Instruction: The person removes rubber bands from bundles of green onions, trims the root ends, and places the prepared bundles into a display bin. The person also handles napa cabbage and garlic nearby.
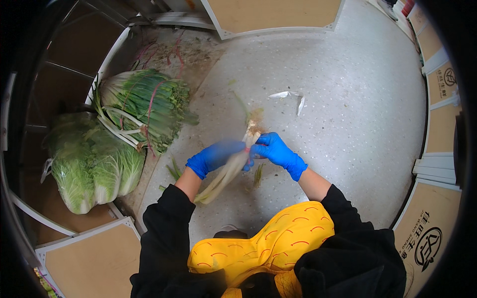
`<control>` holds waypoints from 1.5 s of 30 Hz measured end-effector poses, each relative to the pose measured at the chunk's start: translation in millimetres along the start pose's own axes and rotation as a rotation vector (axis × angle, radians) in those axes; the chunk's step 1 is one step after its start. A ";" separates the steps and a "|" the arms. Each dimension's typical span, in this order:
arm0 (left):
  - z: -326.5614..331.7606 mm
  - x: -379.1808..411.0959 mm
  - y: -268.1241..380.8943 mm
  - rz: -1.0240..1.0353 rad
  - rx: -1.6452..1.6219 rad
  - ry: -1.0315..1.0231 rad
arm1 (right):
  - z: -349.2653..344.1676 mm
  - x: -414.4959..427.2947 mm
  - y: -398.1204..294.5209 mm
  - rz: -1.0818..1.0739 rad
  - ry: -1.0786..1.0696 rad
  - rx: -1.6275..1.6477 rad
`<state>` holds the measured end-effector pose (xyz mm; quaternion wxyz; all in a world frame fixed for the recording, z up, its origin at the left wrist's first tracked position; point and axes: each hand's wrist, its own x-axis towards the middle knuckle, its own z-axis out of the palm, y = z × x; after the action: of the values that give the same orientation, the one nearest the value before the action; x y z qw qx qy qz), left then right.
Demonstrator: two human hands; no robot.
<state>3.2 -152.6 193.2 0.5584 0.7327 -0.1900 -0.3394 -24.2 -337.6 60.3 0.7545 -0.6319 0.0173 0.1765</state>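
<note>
A small bunch of scallions or leeks (233, 164) is held over the floor before me, its pale stalks slanting down to the left and its roots pointing up and away. My left hand (220, 154), in a blue glove and partly blurred, grips the stalks from the left. From the right my right hand (274, 151), also gloved in blue, pinches the bunch near its roots, by a red tie (247, 150) around the stalks. Some of the fingertips are hidden behind the stalks and each other.
A large bundle of leafy green scallions (141, 100) with red ties lies at the left. Bagged napa cabbages (97, 171) sit nearer me. Green scraps (258, 175) and a white strip (285, 95) are on the floor (346, 111). Framed panels (275, 16) stand around; a person's shoe (388, 9) shows far right.
</note>
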 end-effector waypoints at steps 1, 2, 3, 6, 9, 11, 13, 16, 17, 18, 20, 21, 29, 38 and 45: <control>-1.4 2.1 -2.3 -0.036 -0.031 -0.009 | 0.9 -0.6 -0.8 0.029 0.012 0.047; -2.9 3.9 -4.8 -0.073 -0.061 -0.015 | 1.5 -0.6 -0.3 -0.020 0.003 0.013; -5.1 8.9 -7.3 -0.192 -0.154 -0.015 | 1.3 -0.4 0.0 -0.069 -0.008 -0.023; -8.5 18.0 -40.8 -0.343 -0.297 -0.025 | 1.5 -0.6 0.3 -0.115 0.005 -0.007; 2.3 18.8 -45.1 -0.269 -0.219 0.083 | -7.6 5.9 31.1 -0.074 0.075 0.059; 15.1 12.4 -59.9 -0.191 -0.167 0.295 | -3.9 7.4 33.3 -0.078 0.099 0.067; 31.6 7.2 -95.4 -0.121 -0.050 0.501 | 11.5 1.1 6.9 -0.122 0.097 0.037; 53.3 2.5 -113.3 0.009 0.341 0.605 | 15.6 -1.0 -0.8 -0.002 0.162 0.175; 52.8 2.4 -119.5 0.057 0.455 0.604 | 16.8 -2.2 -4.7 0.008 0.176 0.153; 52.0 3.1 -116.0 0.106 0.571 0.608 | 17.8 -3.6 -9.6 0.016 0.190 0.135; 40.5 3.6 -108.8 0.177 0.763 0.625 | 19.7 0.2 -4.4 -0.041 0.232 0.106; 36.3 6.4 -98.6 0.229 0.875 0.640 | 16.8 7.1 9.8 -0.110 0.273 0.094; -12.6 13.3 -16.8 0.261 0.952 0.575 | 30.6 3.0 -58.1 -0.347 0.256 -0.226; -37.5 41.0 -18.8 0.083 0.388 0.365 | 37.7 2.4 -111.0 -0.133 0.380 0.370; -65.3 58.5 -4.9 0.028 0.272 0.118 | 25.4 13.5 -90.8 -0.414 0.430 -0.038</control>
<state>89.9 -144.6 181.4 0.4688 0.8175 -0.2113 -0.2593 9.6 -322.6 148.1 0.7416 -0.6589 0.0441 -0.1186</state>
